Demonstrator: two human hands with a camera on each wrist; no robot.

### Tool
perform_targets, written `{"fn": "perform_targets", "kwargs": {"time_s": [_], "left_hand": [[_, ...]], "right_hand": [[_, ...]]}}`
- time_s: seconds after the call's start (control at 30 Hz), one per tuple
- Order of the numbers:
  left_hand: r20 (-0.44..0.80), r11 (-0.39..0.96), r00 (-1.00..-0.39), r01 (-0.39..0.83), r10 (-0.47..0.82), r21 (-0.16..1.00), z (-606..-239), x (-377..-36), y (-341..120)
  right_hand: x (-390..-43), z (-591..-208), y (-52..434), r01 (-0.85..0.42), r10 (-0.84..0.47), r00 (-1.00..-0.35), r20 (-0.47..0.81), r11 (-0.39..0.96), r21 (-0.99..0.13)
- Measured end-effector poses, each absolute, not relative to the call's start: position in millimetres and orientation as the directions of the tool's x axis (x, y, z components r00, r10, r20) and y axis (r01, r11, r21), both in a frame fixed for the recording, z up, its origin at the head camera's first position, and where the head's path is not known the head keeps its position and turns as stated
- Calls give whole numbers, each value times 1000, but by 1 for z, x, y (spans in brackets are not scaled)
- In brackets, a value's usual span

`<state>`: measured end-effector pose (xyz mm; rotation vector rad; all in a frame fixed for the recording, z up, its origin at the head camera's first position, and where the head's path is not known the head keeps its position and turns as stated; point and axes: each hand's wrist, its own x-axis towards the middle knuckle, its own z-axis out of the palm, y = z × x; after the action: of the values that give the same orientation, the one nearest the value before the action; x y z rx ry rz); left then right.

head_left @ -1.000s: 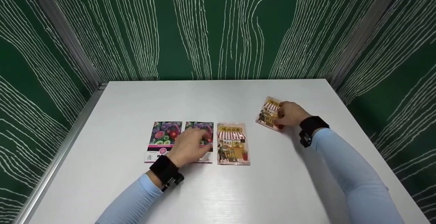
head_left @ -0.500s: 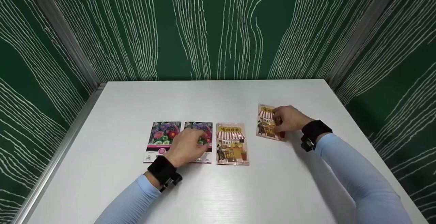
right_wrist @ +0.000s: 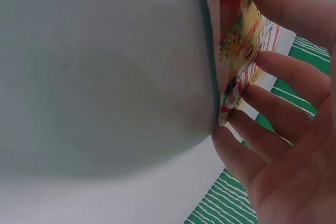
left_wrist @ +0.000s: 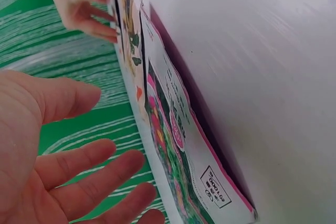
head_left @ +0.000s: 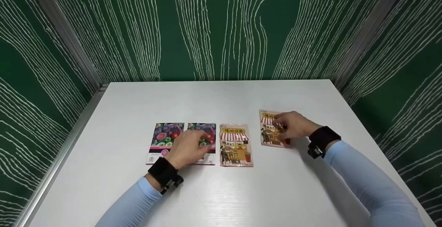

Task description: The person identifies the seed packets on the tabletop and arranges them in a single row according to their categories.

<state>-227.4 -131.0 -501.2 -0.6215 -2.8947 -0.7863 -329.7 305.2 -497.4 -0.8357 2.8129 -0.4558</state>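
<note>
Four picture packets lie in a row on the white table (head_left: 221,199). My left hand (head_left: 188,147) hovers with spread fingers (left_wrist: 89,174) over the second flower packet (head_left: 207,134), and no touch shows. The first flower packet (head_left: 165,140) lies to its left, a shop-front packet (head_left: 236,147) to its right. My right hand (head_left: 293,125) lays fairly straight fingers (right_wrist: 278,72) on another shop-front packet (head_left: 268,132), which sits a little farther back and slightly askew. In the right wrist view its fingertips touch the face and edge of that packet (right_wrist: 236,40).
Green walls with white line patterns (head_left: 221,30) enclose the table on three sides. A metal rail (head_left: 58,158) runs along the table's left edge. Bare tabletop lies in front of and behind the packets.
My right hand has drawn the shop-front packet toward me and to the left, turning it nearly upright beside the row. The left hand has stayed over the second flower packet.
</note>
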Motion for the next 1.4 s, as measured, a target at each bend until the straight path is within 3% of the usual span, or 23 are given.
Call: {"fn": "perform_targets", "kwargs": {"time_s": [0.2,0.83,1.4], "left_hand": [[179,814,-921,388,345,432,-501,-229,-135],[163,857,-944,328,286,398,-499,-234,-149],[242,858,-934,340,261,385,-494,-245,-158]], "right_hand": [[-321,-496,303,-575,-614,-787,-56,764,-292],[-300,-497,293,-641,-677,-735,-47,716,-277],[-283,-493,284,-585,-630,-767,-124,766,-267]]}}
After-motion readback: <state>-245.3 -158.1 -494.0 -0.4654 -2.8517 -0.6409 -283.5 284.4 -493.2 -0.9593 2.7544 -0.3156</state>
